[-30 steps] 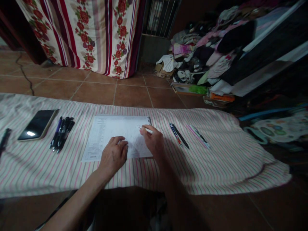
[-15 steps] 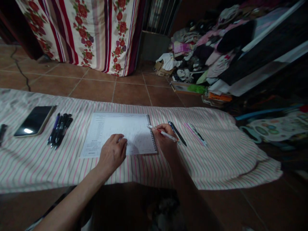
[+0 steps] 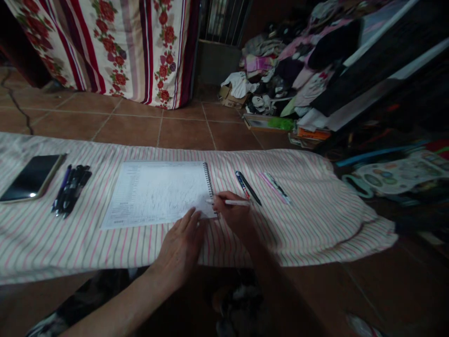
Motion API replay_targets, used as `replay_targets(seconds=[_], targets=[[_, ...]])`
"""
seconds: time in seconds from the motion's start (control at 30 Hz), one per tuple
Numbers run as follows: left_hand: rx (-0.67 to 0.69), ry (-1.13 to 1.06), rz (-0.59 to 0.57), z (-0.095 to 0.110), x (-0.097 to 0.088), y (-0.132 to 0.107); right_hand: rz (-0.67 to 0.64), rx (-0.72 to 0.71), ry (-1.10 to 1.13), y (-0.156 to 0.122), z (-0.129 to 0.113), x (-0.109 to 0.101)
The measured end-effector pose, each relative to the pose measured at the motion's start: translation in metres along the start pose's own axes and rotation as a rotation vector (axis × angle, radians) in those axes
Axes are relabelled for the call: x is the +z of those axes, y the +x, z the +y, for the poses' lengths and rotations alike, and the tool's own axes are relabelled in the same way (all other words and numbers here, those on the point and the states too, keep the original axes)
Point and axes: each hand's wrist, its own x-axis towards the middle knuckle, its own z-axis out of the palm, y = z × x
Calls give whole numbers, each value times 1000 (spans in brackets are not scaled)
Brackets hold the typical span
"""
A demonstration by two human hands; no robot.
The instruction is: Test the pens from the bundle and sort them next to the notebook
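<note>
A pad [image 3: 154, 192], ahead and left of the hands, lies mostly uncovered now that the left hand [image 3: 182, 238], loosely open, has shifted to its near right corner, beside the right hand [image 3: 232, 210], which grips a pen [image 3: 237, 202], tip at the pad's right edge.

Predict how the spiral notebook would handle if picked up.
The spiral notebook looks thin, so it would probably flex and feel light. The coil along its right edge might stiffen that side.
</note>
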Motion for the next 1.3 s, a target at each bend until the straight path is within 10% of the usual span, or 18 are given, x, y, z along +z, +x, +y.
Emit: replay_targets(seconds=[0.2, 0.4, 0.57, 0.73, 1.03, 1.3], targets=[[-7, 123, -222, 12, -7, 8, 53, -163, -84, 1, 3, 7], [-14, 160, -327, 16, -11, 16, -23, 38, -23, 2, 2, 9], [-33, 110, -327, 16, -13, 17, 147, -133, -170, 5, -1, 9], [-27, 112, -346, 16, -17, 18, -74, 122, 32, 3, 0, 8], [-12, 125, -340, 16, -15, 17, -77, 168, 25, 4, 0, 4], [29, 150, -194, 11, -7, 11, 220, 276, 259, 5, -2, -17]])
